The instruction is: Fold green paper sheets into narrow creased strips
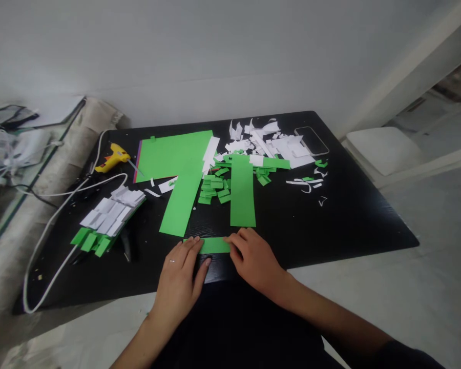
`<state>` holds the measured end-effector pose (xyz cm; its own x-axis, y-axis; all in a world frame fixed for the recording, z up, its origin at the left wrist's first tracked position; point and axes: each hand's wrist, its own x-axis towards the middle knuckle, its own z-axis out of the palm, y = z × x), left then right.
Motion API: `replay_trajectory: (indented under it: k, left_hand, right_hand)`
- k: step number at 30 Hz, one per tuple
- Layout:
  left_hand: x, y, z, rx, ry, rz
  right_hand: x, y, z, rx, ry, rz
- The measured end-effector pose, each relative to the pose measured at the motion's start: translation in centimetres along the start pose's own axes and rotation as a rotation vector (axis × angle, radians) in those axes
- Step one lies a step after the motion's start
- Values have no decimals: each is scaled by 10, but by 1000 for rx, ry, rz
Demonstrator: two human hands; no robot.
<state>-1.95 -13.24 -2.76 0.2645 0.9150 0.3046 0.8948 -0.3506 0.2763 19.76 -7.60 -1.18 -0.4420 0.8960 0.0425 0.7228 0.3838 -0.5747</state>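
A short green paper strip [214,245] lies flat near the front edge of the black table [349,215]. My left hand [180,279] rests with its fingers stretched flat on the strip's left end. At the strip's right end my right hand [253,256] presses down with curled fingers. Just beyond the hands lie two long green paper strips, one upright [242,192] and one slanted [181,202].
A large green sheet [169,154], a pile of small green pieces [215,187] and white paper scraps [269,143] cover the table's back. A yellow glue gun [113,158] with a white cable [49,225] lies at left, near stacked white and green pieces [107,218]. A phone [312,140] lies at back right.
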Motion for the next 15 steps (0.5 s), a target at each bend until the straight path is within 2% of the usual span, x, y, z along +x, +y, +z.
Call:
replay_trajectory:
  k: [3,9,15]
  left_hand:
    - [0,1,4,8,18,-2]
    - [0,0,5,-6,6,5]
    - [0,1,6,1,19,-2]
  right_hand:
    - [9,-14,5,-56,-33,37]
    - [35,-42,11,-124,-179,15]
    - [38,-45,9,-126,-196,79]
